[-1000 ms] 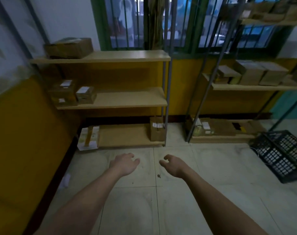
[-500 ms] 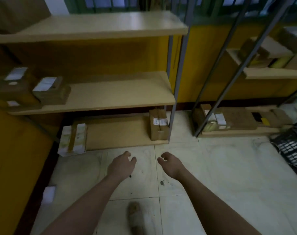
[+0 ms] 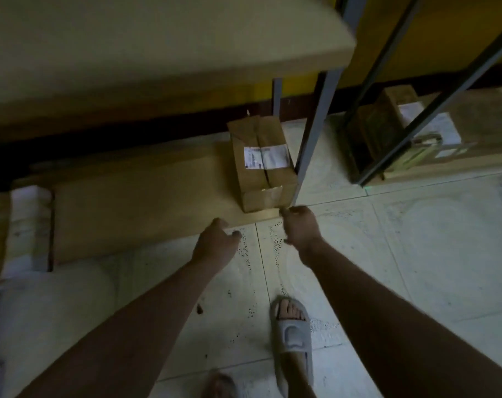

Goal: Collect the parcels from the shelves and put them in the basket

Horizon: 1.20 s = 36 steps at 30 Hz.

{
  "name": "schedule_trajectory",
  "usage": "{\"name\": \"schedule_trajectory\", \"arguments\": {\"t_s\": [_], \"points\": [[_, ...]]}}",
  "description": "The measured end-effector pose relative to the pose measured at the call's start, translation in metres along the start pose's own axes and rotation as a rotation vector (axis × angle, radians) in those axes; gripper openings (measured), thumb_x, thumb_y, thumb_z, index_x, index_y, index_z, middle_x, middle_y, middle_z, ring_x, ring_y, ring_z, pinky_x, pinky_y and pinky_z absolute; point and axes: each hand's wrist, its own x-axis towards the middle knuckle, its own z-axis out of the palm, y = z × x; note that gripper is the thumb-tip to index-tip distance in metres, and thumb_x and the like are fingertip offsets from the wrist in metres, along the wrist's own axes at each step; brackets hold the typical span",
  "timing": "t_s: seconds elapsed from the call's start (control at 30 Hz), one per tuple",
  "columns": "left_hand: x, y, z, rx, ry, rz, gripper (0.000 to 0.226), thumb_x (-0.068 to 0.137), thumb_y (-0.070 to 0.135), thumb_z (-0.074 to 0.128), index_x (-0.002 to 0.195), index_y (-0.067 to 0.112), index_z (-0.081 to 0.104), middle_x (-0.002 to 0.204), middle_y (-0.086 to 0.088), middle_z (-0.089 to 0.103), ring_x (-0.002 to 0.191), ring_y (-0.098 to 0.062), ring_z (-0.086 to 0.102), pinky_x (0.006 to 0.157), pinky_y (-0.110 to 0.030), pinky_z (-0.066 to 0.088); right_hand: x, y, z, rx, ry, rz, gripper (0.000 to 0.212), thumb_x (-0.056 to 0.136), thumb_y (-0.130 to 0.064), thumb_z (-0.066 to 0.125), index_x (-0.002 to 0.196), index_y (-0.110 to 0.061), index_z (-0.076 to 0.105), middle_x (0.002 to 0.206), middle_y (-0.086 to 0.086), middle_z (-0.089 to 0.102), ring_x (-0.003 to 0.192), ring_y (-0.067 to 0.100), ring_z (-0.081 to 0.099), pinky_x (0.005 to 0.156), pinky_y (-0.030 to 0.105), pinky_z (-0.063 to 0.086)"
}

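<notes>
1. I look down at a brown cardboard box (image 3: pixel 262 165) standing at the right end of the bottom shelf (image 3: pixel 135 202), just beside a grey post (image 3: pixel 315 133). A white label sits across its top, and a seam runs along its length.
2. I judge the box stiff and dry, with plain card faces that should not slip. Its weight I cannot tell. The top looks slightly creased, so I would not squeeze it hard.
3. The best hold, I think, is one palm on each long side, low down, lifting straight out past the post.
4. My left hand (image 3: pixel 215 245) hovers over the shelf's front edge, fingers loosely curled, holding nothing, a little short of the box.
5. My right hand (image 3: pixel 300 225) is at the box's near right corner, fingers bent down. Whether they touch it I cannot tell; it grips nothing.
6. No basket is in view.
</notes>
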Motion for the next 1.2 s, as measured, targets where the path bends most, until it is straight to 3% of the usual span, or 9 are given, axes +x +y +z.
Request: {"name": "schedule_trajectory", "arguments": {"t_s": [0.2, 0.3, 0.4, 0.53, 0.6, 0.7, 0.8, 0.9, 1.2], "points": [[0.126, 0.040, 0.046, -0.362, 0.133, 0.083, 0.064, 0.087, 0.036, 0.069, 0.144, 0.019, 0.045, 0.132, -0.003, 0.058, 0.116, -0.027, 0.059, 0.083, -0.033, 0.048, 0.126, -0.002, -0.009, 0.073, 0.108, 0.002, 0.032, 0.095, -0.033, 0.055, 0.115, -0.009, 0.048, 0.110, 0.016, 0.060, 0.083, 0.020, 0.056, 0.096, 0.055, 0.051], [0.147, 0.056, 0.050, -0.538, 0.089, 0.008, 0.055, 0.094, 0.029, 0.062, 0.145, 0.020, 0.040, 0.129, -0.002, 0.055, 0.117, -0.027, 0.056, 0.098, -0.041, 0.051, 0.147, 0.001, -0.005, 0.087, 0.076, 0.016, 0.031, 0.093, -0.031, 0.059, 0.113, -0.007, 0.054, 0.112, 0.020, 0.062, 0.095, 0.028, 0.062, 0.098, 0.054, 0.050], [0.153, 0.054, 0.052, -0.565, 0.052, -0.020, 0.056, 0.093, 0.034, 0.063, 0.144, 0.025, 0.043, 0.137, -0.004, 0.053, 0.119, -0.027, 0.056, 0.100, -0.046, 0.052, 0.147, 0.006, 0.003, 0.092, 0.055, -0.017, 0.045, 0.088, -0.035, 0.069, 0.122, -0.011, 0.053, 0.105, 0.009, 0.062, 0.091, 0.021, 0.059, 0.088, 0.045, 0.054], [0.143, 0.026, 0.044, -0.509, 0.007, -0.112, 0.073, 0.080, 0.057, 0.070, 0.142, 0.032, 0.042, 0.138, -0.003, 0.046, 0.117, -0.028, 0.054, 0.093, -0.049, 0.054, 0.138, 0.018, 0.011, -0.019, 0.000, 0.015, 0.054, 0.086, -0.045, 0.069, 0.129, -0.021, 0.048, 0.128, 0.013, 0.052, 0.105, 0.031, 0.059, 0.081, 0.041, 0.057], [0.133, 0.012, 0.037, -0.552, 0.040, -0.118, 0.064, 0.083, 0.049, 0.073, 0.136, 0.034, 0.041, 0.135, -0.002, 0.050, 0.114, -0.024, 0.055, 0.090, -0.047, 0.054, 0.126, 0.020, 0.015, -0.010, 0.003, -0.019, 0.036, 0.093, -0.033, 0.065, 0.120, -0.020, 0.046, 0.121, 0.009, 0.054, 0.106, 0.030, 0.059, 0.068, 0.031, 0.053], [0.107, -0.001, 0.022, -0.732, 0.051, -0.064, 0.059, 0.089, 0.022, 0.074, 0.132, 0.031, 0.035, 0.119, 0.007, 0.056, 0.103, -0.013, 0.059, 0.086, -0.040, 0.055, 0.091, 0.021, 0.022, 0.044, 0.009, -0.100, 0.017, 0.096, -0.018, 0.061, 0.105, -0.019, 0.046, 0.109, 0.004, 0.059, 0.106, 0.028, 0.061, 0.079, 0.042, 0.056], [0.069, -0.016, 0.003, -0.811, 0.050, 0.075, 0.065, 0.087, 0.003, 0.073, 0.137, 0.022, 0.035, 0.122, 0.006, 0.058, 0.105, -0.014, 0.064, 0.071, -0.027, 0.058, 0.042, 0.031, 0.020, 0.154, -0.024, -0.136, 0.022, 0.094, -0.006, 0.061, 0.095, -0.021, 0.044, 0.110, 0.003, 0.062, 0.105, 0.025, 0.065, 0.081, 0.041, 0.060], [0.039, -0.035, -0.007, -0.856, 0.104, 0.153, 0.069, 0.082, -0.010, 0.070, 0.137, 0.017, 0.040, 0.126, 0.002, 0.060, 0.110, -0.018, 0.066, 0.076, -0.034, 0.062, -0.001, 0.046, 0.017, 0.225, -0.079, -0.242, 0.033, 0.092, 0.008, 0.059, 0.100, -0.022, 0.047, 0.113, 0.006, 0.068, 0.106, 0.022, 0.069, 0.078, 0.037, 0.062], [0.038, -0.030, -0.004, -0.801, 0.209, 0.157, 0.064, 0.087, 0.001, 0.070, 0.140, 0.018, 0.039, 0.118, 0.011, 0.056, 0.107, -0.013, 0.063, 0.077, -0.028, 0.061, 0.015, 0.040, 0.031, 0.097, -0.017, -0.347, 0.033, 0.101, -0.008, 0.050, 0.112, -0.039, 0.049, 0.128, 0.001, 0.065, 0.113, 0.022, 0.066, 0.087, 0.055, 0.058]]}}
